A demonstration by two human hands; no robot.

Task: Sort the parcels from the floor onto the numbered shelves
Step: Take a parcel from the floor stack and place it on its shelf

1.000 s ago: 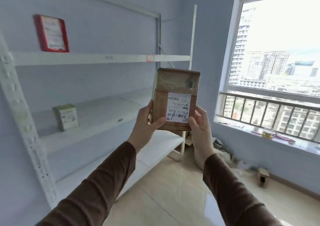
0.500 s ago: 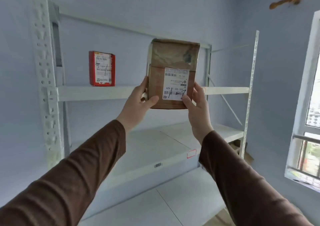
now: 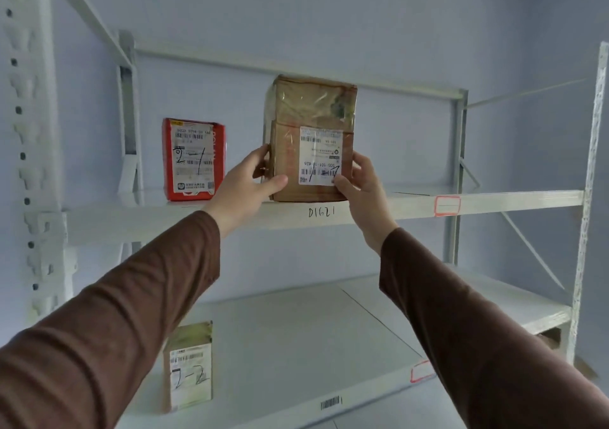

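A brown cardboard parcel (image 3: 311,109) wrapped in clear tape stands upright on the upper white shelf (image 3: 494,203), its white label facing me. My left hand (image 3: 245,188) grips its left side and my right hand (image 3: 361,188) grips its lower right corner. A red parcel (image 3: 193,160) with a handwritten mark stands on the same shelf, just to the left of my left hand.
On the lower shelf (image 3: 296,323) a small greenish box (image 3: 189,366) marked "2-2" stands at the left. Red-outlined tags (image 3: 447,205) sit on the shelf edges. White perforated uprights (image 3: 29,152) frame the rack on both sides.
I have turned from the window side to face the rack. Both hands raised the brown parcel and set it onto the upper shelf beside the red parcel.
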